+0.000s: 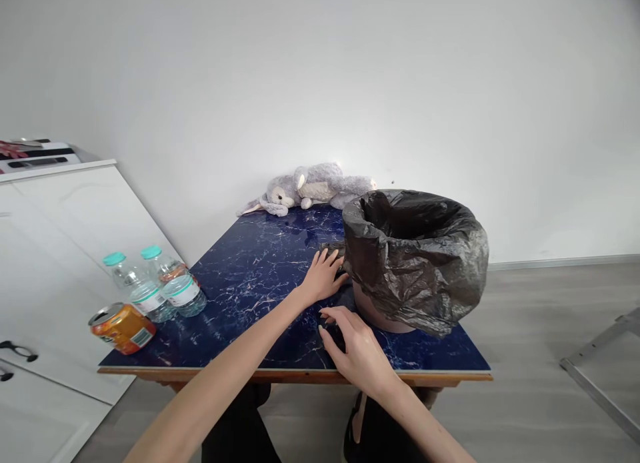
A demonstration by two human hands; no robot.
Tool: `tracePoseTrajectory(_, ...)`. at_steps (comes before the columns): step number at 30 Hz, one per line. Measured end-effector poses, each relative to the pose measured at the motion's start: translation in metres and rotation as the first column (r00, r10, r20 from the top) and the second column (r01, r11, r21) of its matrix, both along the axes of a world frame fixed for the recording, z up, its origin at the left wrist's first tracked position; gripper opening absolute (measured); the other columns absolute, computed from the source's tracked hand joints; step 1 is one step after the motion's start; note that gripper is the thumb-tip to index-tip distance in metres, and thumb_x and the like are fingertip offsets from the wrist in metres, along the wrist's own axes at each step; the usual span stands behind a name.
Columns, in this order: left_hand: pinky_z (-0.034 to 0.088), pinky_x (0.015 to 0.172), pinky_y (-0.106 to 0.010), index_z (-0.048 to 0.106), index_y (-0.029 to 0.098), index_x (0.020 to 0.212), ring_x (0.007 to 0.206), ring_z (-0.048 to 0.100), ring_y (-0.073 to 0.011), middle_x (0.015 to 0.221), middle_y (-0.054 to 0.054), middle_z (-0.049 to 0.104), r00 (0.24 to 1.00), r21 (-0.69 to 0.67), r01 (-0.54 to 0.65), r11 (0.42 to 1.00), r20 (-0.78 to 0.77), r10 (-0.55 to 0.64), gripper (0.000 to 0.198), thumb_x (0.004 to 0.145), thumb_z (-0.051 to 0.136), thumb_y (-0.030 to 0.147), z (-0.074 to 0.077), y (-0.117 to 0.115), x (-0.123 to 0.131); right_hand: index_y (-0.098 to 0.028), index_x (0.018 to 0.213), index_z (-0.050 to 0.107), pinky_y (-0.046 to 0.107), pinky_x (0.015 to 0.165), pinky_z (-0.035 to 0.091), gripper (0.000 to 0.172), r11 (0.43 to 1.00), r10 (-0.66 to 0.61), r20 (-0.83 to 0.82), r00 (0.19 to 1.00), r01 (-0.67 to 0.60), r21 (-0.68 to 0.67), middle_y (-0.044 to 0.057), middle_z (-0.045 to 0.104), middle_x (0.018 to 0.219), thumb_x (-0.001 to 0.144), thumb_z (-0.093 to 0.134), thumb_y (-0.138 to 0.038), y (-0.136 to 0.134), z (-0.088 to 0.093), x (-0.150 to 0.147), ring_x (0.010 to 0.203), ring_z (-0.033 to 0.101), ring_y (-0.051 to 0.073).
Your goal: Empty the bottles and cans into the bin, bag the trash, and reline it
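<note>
A bin lined with a black plastic bag (415, 256) stands on the right part of a dark blue marbled table (250, 269). My left hand (324, 274) lies flat on the tabletop with fingers stretched out, its tips touching the hanging edge of the bag. My right hand (356, 349) sits nearer the front edge, fingers curled down over a small dark thing on the table beside the bin's base; what it is I cannot make out.
Two clear water bottles with teal caps (153, 283) and an orange drink can (123, 326) lie at the table's left front corner. A grey plush toy (310, 188) rests against the wall at the far edge. White cabinets (60, 249) stand left; a metal frame (600, 369) lies right.
</note>
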State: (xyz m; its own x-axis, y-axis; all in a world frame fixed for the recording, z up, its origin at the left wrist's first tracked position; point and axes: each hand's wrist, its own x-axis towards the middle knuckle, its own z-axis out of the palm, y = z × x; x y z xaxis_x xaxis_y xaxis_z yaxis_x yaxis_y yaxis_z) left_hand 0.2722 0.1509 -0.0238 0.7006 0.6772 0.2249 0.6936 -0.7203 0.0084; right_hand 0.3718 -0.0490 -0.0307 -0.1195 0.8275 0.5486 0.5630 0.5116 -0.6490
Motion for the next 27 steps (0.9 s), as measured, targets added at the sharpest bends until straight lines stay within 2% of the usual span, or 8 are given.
tracePoseTrajectory(3, 0.023, 0.126, -0.066, 0.050, 0.025, 0.155, 0.160, 0.027, -0.0386, 0.169, -0.012, 0.042, 0.998, -0.062, 0.043, 0.997, -0.042, -0.045, 0.054, 0.107, 0.042, 0.049, -0.012, 0.000, -0.007, -0.023, 0.136, 0.057, 0.044, 0.096, 0.059, 0.030, 1.000, -0.001, -0.002, 1.000, 0.001, 0.010, 0.011, 0.070, 0.121, 0.107, 0.048, -0.027, 0.000, 0.000, -0.001, 0.111, 0.068, 0.027)
tracePoseTrajectory(7, 0.026, 0.124, -0.069, 0.052, 0.023, 0.155, 0.159, 0.029, -0.0412, 0.167, -0.015, 0.045, 0.996, -0.097, 0.062, 0.993, -0.051, -0.067, 0.053, 0.106, 0.043, 0.041, -0.023, 0.010, 0.015, -0.024, 0.136, 0.057, 0.043, 0.094, 0.060, 0.030, 1.000, -0.010, 0.012, 1.000, 0.010, 0.015, 0.012, 0.070, 0.119, 0.108, 0.047, -0.030, 0.000, -0.003, -0.002, 0.108, 0.070, 0.027)
tracePoseTrajectory(11, 0.022, 0.129, -0.062, 0.054, 0.020, 0.154, 0.159, 0.028, -0.0409, 0.167, -0.016, 0.044, 0.996, -0.085, 0.075, 0.994, -0.036, -0.078, 0.053, 0.103, 0.050, 0.036, -0.022, 0.015, 0.037, -0.025, 0.136, 0.056, 0.042, 0.089, 0.061, 0.030, 1.000, -0.010, 0.033, 0.999, 0.010, -0.011, 0.011, 0.070, 0.115, 0.109, 0.045, -0.033, -0.002, -0.004, -0.001, 0.107, 0.070, 0.028)
tracePoseTrajectory(14, 0.015, 0.132, -0.059, 0.046, 0.014, 0.159, 0.163, 0.015, -0.0395, 0.173, -0.019, 0.031, 0.998, -0.051, 0.063, 0.997, -0.009, -0.063, 0.058, 0.105, 0.047, 0.035, -0.018, 0.006, 0.033, -0.025, 0.136, 0.055, 0.042, 0.090, 0.061, 0.029, 1.000, -0.013, 0.030, 0.999, 0.014, -0.028, 0.010, 0.070, 0.113, 0.110, 0.045, -0.033, -0.003, -0.004, -0.001, 0.106, 0.070, 0.027)
tracePoseTrajectory(18, 0.015, 0.132, -0.058, 0.032, 0.019, 0.167, 0.165, 0.006, -0.0343, 0.177, -0.013, 0.023, 0.996, -0.048, 0.067, 0.997, 0.057, -0.064, 0.061, 0.111, 0.036, 0.044, -0.013, -0.023, -0.012, -0.025, 0.134, 0.056, 0.041, 0.088, 0.062, 0.029, 0.998, -0.034, 0.022, 0.999, 0.035, -0.042, 0.010, 0.071, 0.110, 0.110, 0.044, -0.036, -0.003, -0.005, -0.002, 0.103, 0.072, 0.026)
tracePoseTrajectory(20, 0.020, 0.132, -0.056, 0.030, 0.025, 0.168, 0.165, 0.012, -0.0309, 0.176, -0.008, 0.026, 0.995, -0.105, 0.052, 0.993, 0.095, -0.042, 0.061, 0.112, 0.031, 0.050, -0.012, -0.041, -0.049, -0.025, 0.132, 0.058, 0.040, 0.086, 0.063, 0.029, 0.998, -0.038, 0.021, 0.999, 0.039, -0.045, 0.010, 0.071, 0.109, 0.110, 0.044, -0.038, -0.003, -0.006, -0.002, 0.102, 0.073, 0.026)
tracePoseTrajectory(23, 0.024, 0.132, -0.055, 0.029, 0.027, 0.169, 0.163, 0.020, -0.0298, 0.174, -0.008, 0.030, 0.983, -0.122, -0.068, 0.990, 0.159, 0.087, 0.061, 0.112, 0.030, 0.052, -0.012, -0.072, -0.108, -0.025, 0.125, 0.061, 0.041, 0.088, 0.062, 0.026, 0.999, -0.033, 0.015, 0.999, 0.034, -0.031, 0.010, 0.071, 0.109, 0.111, 0.043, -0.038, -0.002, -0.009, -0.003, 0.104, 0.072, 0.027)
tracePoseTrajectory(27, 0.026, 0.133, -0.050, 0.038, 0.032, 0.165, 0.161, 0.028, -0.0271, 0.172, -0.003, 0.036, 0.974, -0.135, -0.081, 0.987, 0.201, 0.108, 0.057, 0.111, 0.041, 0.051, -0.010, -0.106, -0.171, -0.026, 0.119, 0.063, 0.042, 0.088, 0.061, 0.024, 0.998, -0.054, 0.024, 0.998, 0.054, -0.027, 0.011, 0.071, 0.112, 0.111, 0.043, -0.037, -0.001, -0.014, -0.003, 0.105, 0.071, 0.028)
